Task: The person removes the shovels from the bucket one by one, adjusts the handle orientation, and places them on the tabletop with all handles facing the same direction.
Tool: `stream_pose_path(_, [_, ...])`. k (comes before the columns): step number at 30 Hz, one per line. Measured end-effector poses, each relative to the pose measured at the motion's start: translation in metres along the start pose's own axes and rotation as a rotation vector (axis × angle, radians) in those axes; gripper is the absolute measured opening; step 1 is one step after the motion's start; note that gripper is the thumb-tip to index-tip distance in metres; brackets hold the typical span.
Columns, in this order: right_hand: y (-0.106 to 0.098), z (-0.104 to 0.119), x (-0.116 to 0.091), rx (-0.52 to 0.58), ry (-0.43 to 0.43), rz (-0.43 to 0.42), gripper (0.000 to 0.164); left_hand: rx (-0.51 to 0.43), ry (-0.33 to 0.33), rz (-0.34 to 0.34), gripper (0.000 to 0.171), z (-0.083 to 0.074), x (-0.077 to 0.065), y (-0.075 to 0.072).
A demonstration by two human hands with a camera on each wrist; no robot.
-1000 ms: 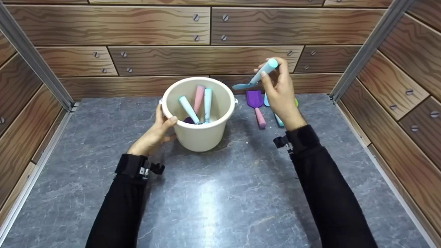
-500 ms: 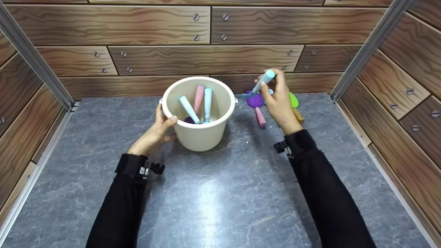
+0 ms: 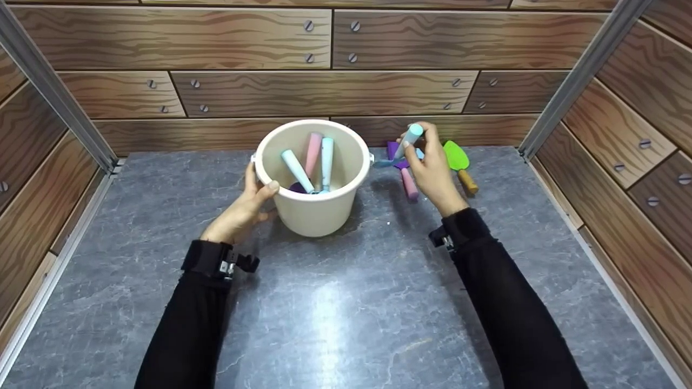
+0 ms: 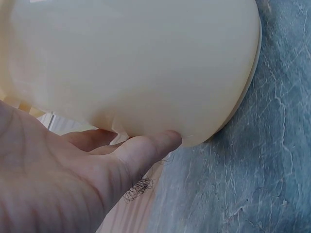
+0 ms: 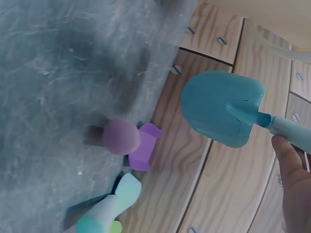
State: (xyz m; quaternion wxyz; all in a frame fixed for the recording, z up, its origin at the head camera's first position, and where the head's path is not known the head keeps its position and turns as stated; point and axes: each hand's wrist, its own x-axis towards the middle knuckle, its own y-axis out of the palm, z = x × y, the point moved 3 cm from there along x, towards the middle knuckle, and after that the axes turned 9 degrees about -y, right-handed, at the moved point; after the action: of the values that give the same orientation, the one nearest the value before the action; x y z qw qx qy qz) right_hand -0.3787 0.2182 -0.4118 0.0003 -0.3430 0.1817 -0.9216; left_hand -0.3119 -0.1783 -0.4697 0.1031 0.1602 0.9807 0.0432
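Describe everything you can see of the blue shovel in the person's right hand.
The shovel has a broad, round-ended teal-blue blade, a narrow neck and a paler blue, cylindrical handle; its surface looks smooth, like painted metal or plastic. The right hand grips the handle. The shovel is held up off the floor, tilted, with the handle's end uppermost and the blade lower, toward the bucket.

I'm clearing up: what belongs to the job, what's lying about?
Probably the job:
round cream plastic bucket
held blue rounded shovel
pink handle and blue handles inside

Perhaps lying about:
purple pink-handled shovel
green leaf-shaped brown-handled trowel
pale-blue tool
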Motion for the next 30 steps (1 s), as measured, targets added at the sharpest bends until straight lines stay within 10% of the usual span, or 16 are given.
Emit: stream_pose_path(30, [0.015,-0.018,-0.018,-0.157,0.050,0.141,0.032,0.011,0.008,0.001,0.127,-0.001,0.000,0.000])
